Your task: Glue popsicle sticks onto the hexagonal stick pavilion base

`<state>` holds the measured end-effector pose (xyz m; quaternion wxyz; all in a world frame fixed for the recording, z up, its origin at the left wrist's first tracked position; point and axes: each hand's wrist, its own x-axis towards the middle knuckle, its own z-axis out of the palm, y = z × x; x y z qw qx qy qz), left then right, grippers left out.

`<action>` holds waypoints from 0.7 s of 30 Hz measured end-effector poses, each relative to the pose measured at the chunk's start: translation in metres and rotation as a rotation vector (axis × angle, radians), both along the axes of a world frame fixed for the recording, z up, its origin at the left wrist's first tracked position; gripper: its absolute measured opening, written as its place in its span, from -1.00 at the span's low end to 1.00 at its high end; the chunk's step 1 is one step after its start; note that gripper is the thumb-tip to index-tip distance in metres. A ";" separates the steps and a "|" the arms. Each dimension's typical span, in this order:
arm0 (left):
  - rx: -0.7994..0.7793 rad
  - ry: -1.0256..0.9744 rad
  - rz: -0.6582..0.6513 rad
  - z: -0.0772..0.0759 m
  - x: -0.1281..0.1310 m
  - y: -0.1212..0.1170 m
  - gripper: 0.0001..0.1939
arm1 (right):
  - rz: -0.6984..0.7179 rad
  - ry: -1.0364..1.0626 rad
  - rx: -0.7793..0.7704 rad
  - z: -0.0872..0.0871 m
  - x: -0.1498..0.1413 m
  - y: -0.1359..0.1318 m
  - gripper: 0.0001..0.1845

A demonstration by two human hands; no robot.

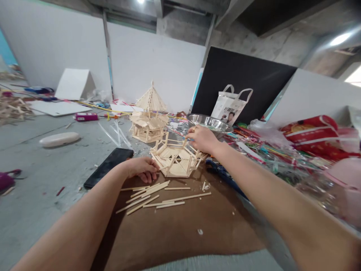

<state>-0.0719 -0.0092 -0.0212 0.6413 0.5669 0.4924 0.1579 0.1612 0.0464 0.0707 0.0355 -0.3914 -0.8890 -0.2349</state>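
A hexagonal pavilion base (pixel 178 170) made of pale wooden sticks, with short upright posts and railings, stands on a brown board (pixel 180 233). At its left edge, my left hand (pixel 143 169) is closed, with thumb and fingertips holding the rim. My right hand (pixel 202 138) reaches over the far right side, its fingers pinched at the top of an upright post. Whether a separate small piece is between those fingers is hidden. Loose wooden sticks (pixel 146 196) lie on the board in front of the base.
Behind stands a wooden stick pavilion (pixel 148 126) with a pointed roof. A metal bowl (pixel 210 121) and a white bag (pixel 229 107) are at the back right. Left are a black phone (pixel 109 166), a white case (pixel 59 139) and a purple box (pixel 86 117). Coloured clutter covers the right.
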 end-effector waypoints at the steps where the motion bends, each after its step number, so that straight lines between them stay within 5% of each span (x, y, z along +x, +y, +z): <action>1: 0.000 0.000 -0.002 -0.001 0.000 0.001 -0.69 | 0.008 -0.038 0.000 -0.003 -0.005 0.009 -0.75; 9: -0.009 0.029 -0.027 -0.004 0.000 0.006 -0.84 | -0.032 -0.245 -0.077 -0.035 -0.028 0.051 -0.74; 21: -0.002 0.043 -0.050 -0.007 0.000 0.011 -0.87 | -0.101 -0.153 -0.212 -0.054 -0.037 0.069 -0.82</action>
